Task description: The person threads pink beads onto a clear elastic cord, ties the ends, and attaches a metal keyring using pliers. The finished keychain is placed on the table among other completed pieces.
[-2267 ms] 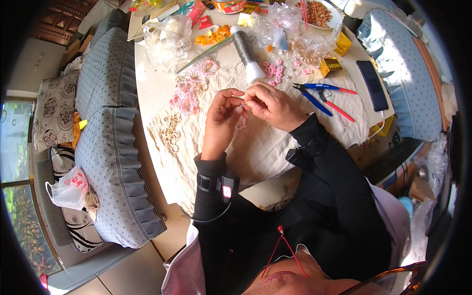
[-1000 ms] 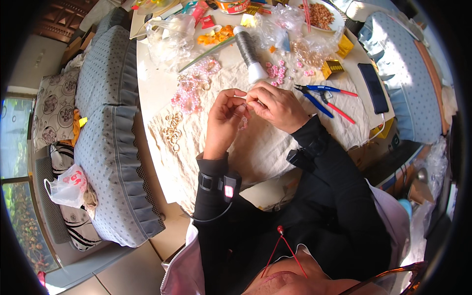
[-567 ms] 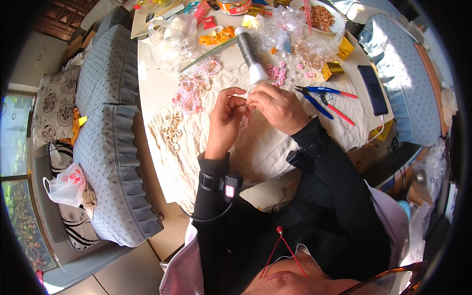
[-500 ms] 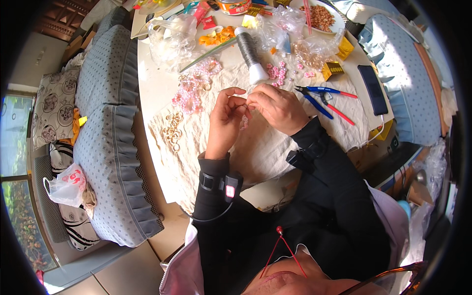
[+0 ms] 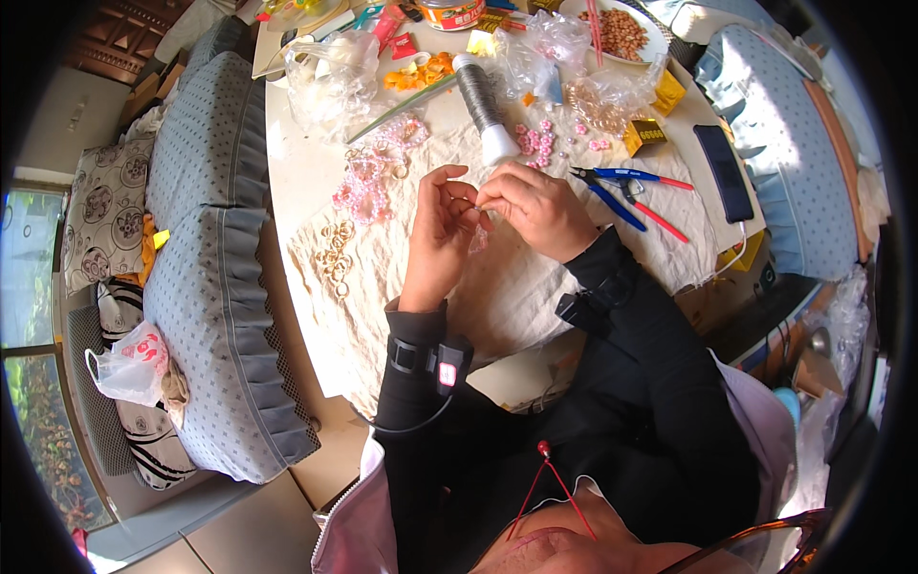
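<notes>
Over the cloth [image 5: 516,297], my two hands meet fingertip to fingertip. My left hand [image 5: 440,230] is closed in a pinch, and a short strand of pink beads [image 5: 479,239] hangs just below its fingers. Thumb and forefinger pressed together, my right hand [image 5: 540,212] grips something too small to make out beside the left fingertips. Beyond the hands lie a spool of grey thread [image 5: 478,93] with a white end and loose pink flower beads [image 5: 537,143]. Left of them are pink bead strands [image 5: 363,191] and a cluster of gold rings [image 5: 336,251].
Blue-and-red pliers [image 5: 626,196] lie right of my hands, near a dark phone [image 5: 724,174] with a white cable. Farther back are clear plastic bags [image 5: 330,77], orange peel [image 5: 421,72], a plate of nuts [image 5: 655,43] and a tin [image 5: 452,13]. A covered sofa [image 5: 206,316] stands left.
My left fingers have shifted slightly and spread a little around the pinch. My right hand stays at the same spot, still pinching.
</notes>
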A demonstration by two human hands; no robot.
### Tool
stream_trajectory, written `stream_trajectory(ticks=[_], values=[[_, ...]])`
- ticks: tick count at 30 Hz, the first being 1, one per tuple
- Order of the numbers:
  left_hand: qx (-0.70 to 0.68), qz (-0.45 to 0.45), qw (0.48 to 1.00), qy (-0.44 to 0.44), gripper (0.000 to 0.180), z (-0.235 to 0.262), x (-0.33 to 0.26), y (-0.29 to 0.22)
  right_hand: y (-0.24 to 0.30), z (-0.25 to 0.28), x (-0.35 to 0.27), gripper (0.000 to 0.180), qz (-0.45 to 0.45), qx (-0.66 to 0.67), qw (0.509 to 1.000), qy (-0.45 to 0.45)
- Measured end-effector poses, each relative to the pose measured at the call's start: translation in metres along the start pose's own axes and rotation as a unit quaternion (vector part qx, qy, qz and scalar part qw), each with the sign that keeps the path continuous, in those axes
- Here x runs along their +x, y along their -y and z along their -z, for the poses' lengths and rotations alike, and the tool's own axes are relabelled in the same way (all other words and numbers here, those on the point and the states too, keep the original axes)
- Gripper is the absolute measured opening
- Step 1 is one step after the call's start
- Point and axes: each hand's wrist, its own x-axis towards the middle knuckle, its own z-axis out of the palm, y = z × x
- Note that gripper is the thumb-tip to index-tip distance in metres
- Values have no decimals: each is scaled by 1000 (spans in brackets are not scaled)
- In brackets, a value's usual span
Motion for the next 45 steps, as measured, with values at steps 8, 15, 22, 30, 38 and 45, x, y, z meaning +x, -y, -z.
stream_trajectory(ticks=[8,15,22,30,38,45], values=[[-38,38,998,-20,33,1,3,1,1,1,2,22,-37,38,999,-10],[-112,12,992,-54,23,2,4,7,2,1,6,17,-39,127,991,-7],[-165,19,984,-71,21,6,6,8,7,2,5,13,-85,168,982,-8],[-189,44,979,-56,25,3,3,3,4,3,4,12,-97,118,988,-24],[-133,20,988,-75,22,7,3,7,4,3,4,11,-114,115,987,-21],[-67,-3,996,-66,30,-1,3,9,1,2,3,14,-102,29,994,-19]])
